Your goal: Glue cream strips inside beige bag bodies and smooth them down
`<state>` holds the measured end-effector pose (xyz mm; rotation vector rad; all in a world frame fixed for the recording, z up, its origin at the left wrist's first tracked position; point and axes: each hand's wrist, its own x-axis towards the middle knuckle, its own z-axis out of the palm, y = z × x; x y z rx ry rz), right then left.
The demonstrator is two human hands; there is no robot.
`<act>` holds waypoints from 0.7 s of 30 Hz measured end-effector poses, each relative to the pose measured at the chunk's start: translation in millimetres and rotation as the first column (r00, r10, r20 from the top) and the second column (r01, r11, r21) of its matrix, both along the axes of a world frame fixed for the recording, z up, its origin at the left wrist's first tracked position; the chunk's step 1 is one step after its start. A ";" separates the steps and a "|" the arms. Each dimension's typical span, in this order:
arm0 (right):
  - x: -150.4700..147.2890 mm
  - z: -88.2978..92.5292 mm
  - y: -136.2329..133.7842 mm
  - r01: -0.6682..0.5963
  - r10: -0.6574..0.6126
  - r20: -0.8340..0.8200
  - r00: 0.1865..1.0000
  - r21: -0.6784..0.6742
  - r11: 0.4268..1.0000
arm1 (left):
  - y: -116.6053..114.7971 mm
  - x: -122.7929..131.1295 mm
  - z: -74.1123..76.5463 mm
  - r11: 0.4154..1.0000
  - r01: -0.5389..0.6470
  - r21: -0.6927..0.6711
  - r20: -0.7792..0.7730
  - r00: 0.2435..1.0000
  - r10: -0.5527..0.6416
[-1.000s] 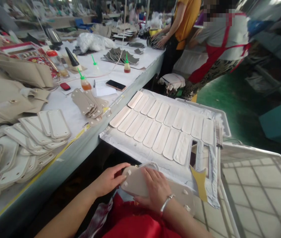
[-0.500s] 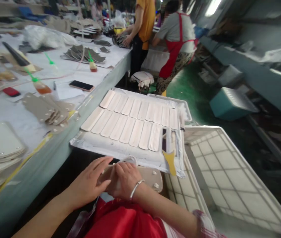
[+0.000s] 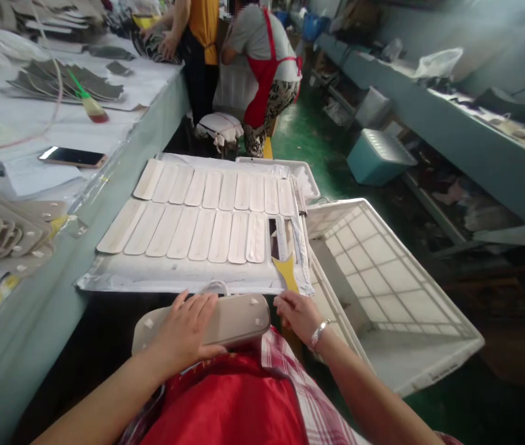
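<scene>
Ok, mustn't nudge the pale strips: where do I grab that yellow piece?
Probably pinch the yellow piece by its narrow near tip, from the tray edge nearest the right hand: the tip points that way, its wider forked end lies by the pale strips.

Bright, even overhead light, no hard shadows. White bench (image 3: pixel 86 133) top left blows out w/ glare; phone (image 3: pixel 73 158) screen flashes a reflection. Left hand (image 3: pixel 183 330) up close: sharp. Far bg goes soft, edges bend w/ wide-angle warp, dark gap under the bench.
</scene>
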<state>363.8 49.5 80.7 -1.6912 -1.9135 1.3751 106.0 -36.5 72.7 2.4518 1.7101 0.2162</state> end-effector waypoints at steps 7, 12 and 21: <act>-26.9 5.4 -12.4 -0.185 0.178 0.183 0.967 0.020 0.983 | 18.3 27.4 -4.4 0.999 0.016 -0.043 0.142 0.990 -0.009; -45.7 41.3 -29.1 -0.391 0.378 0.101 0.920 0.230 0.891 | 14.0 22.9 -5.3 0.999 0.000 -0.037 0.215 0.977 0.008; -27.1 16.5 -32.1 -0.106 0.069 -0.221 0.973 -0.159 0.982 | -0.3 -8.2 -4.7 0.998 -0.017 -0.054 0.115 0.993 0.023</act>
